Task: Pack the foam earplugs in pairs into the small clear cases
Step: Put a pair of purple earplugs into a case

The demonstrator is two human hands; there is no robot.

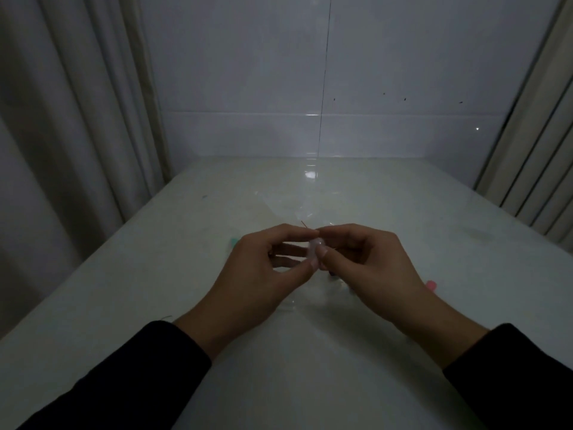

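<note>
Both hands meet above the middle of the pale table (155, 290). My left hand (266, 268) and my right hand (366, 268) pinch a small clear case (316, 246) between thumbs and fingertips. What is inside the case cannot be made out in the dim light. A pink earplug (431, 285) lies on the table just right of my right hand. A green earplug (233, 242) peeks out left of my left hand. A crumpled clear plastic bag (291, 209) with a thin red line lies just beyond the hands.
A tiled wall (325, 88) rises at the table's far edge. Curtains (68, 135) hang on the left and more on the right (533, 166). Black sleeves cover both forearms. The scene is dim.
</note>
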